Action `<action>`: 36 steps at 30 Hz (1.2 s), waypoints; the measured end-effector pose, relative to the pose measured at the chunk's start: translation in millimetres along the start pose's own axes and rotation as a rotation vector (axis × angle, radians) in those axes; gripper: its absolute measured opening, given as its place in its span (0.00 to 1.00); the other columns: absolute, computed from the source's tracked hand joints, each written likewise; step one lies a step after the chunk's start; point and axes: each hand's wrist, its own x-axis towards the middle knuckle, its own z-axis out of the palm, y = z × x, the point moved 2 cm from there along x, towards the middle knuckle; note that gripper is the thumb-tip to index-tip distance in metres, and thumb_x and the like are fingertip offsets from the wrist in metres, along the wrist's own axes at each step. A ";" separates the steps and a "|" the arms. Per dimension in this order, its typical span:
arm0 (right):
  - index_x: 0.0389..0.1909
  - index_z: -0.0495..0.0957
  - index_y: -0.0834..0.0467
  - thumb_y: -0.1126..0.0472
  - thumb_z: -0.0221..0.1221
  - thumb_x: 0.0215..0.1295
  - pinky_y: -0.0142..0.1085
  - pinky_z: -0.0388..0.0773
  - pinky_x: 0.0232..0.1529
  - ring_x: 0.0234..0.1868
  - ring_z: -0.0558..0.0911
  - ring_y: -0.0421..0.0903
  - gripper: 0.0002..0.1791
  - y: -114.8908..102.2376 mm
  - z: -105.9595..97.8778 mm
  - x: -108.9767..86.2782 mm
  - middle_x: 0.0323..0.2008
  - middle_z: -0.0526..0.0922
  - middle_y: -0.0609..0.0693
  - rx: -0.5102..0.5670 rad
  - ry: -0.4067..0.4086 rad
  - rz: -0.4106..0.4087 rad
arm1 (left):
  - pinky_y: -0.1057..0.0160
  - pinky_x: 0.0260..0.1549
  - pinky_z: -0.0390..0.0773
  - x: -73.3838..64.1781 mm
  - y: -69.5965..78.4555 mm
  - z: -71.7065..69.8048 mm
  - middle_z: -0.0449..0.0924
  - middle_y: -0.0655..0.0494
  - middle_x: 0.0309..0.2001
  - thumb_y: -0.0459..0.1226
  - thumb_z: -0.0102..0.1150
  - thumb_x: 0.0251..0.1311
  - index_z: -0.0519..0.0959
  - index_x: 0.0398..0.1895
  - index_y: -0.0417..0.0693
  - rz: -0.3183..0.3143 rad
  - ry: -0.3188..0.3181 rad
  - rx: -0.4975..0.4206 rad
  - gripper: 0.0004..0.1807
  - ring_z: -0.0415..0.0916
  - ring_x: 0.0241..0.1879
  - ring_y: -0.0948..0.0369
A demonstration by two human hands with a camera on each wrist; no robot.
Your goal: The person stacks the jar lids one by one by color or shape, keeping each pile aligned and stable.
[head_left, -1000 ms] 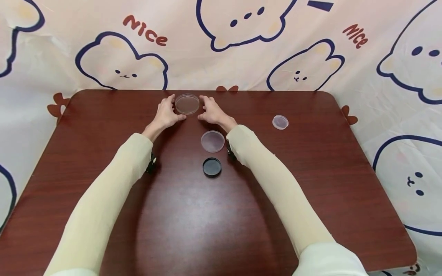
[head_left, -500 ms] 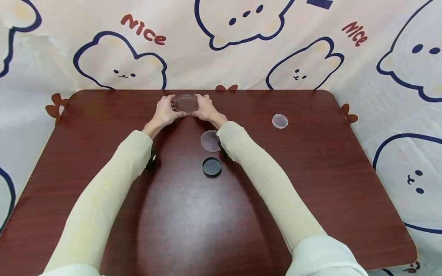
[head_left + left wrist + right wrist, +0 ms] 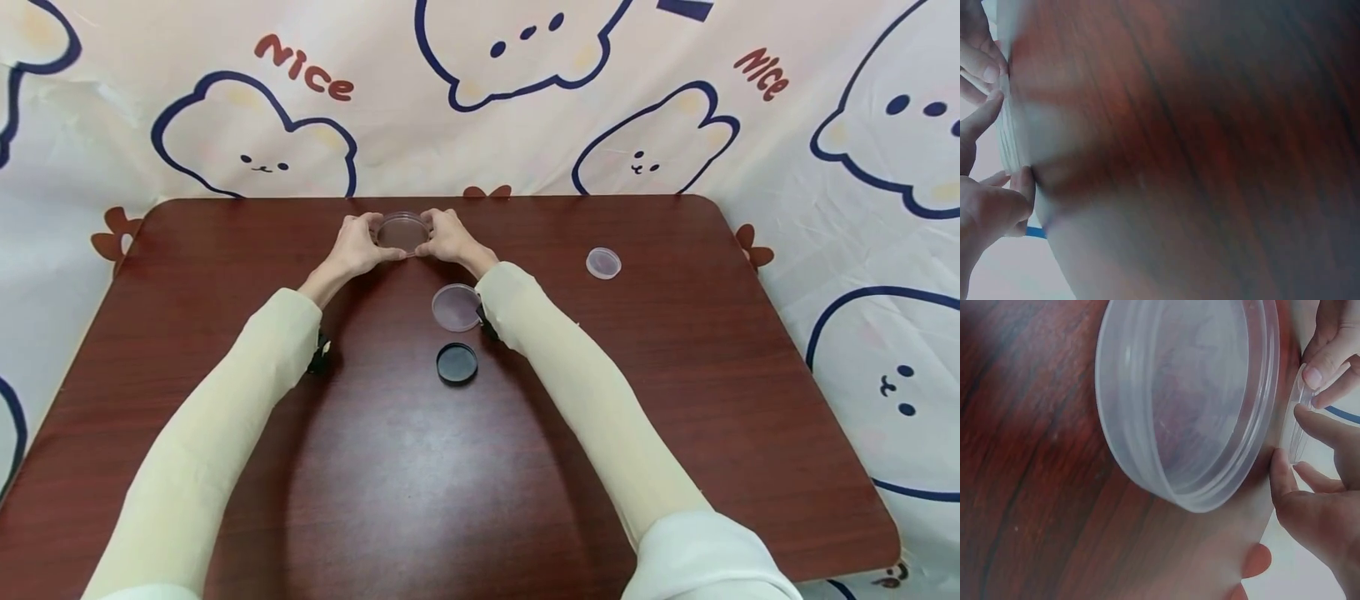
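Observation:
A large clear petri dish (image 3: pixel 402 234) lies by the far edge of the table, held from both sides. My left hand (image 3: pixel 356 247) grips its left rim, thumb at the near side and fingers toward the back. On the opposite side my right hand (image 3: pixel 452 238) holds the rim between thumb and fingers, the two thumbs almost meeting in front. The left wrist view gives the petri dish (image 3: pixel 1011 137) edge-on, a thin stack of clear rims. A second clear round dish (image 3: pixel 454 307) sits nearer, beside the right wrist; its raised wall fills much of the right wrist view.
Closer to me stands a shallow black round dish (image 3: pixel 457 364). A small clear round dish (image 3: pixel 603 263) lies to the right. The brown wooden table (image 3: pixel 712 400) ends at a patterned cloth backdrop (image 3: pixel 420 158) just behind the held dish.
My right hand has moved left from beside the petri dish and now grips its rim. The left hand's fingers have stayed around the left side. The view has shifted slightly.

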 end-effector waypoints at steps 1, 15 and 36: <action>0.67 0.62 0.67 0.65 0.66 0.59 0.30 0.70 0.51 0.59 0.71 0.50 0.36 0.3 -0.2 -0.4 0.58 0.71 0.61 0.002 -0.003 -0.001 | 0.49 0.57 0.63 -1.0 -0.5 0.4 0.67 0.32 0.56 0.41 0.70 0.54 0.60 0.68 0.29 -0.006 0.001 -0.009 0.44 0.55 0.61 0.45; 0.68 0.62 0.66 0.65 0.68 0.57 0.32 0.72 0.47 0.49 0.78 0.49 0.39 4.2 -3.2 -9.9 0.54 0.77 0.60 -0.001 0.017 -0.052 | 0.50 0.55 0.68 -7.7 2.8 5.8 0.60 0.32 0.59 0.38 0.72 0.52 0.58 0.69 0.29 0.053 -0.004 -0.033 0.46 0.64 0.56 0.44; 0.71 0.60 0.60 0.63 0.68 0.57 0.35 0.72 0.45 0.47 0.74 0.50 0.42 4.0 -16.3 -52.2 0.57 0.66 0.61 -0.055 -0.055 -0.124 | 0.50 0.52 0.71 -42.1 28.9 17.0 0.62 0.33 0.57 0.36 0.74 0.49 0.56 0.71 0.32 0.104 0.037 -0.042 0.50 0.67 0.53 0.44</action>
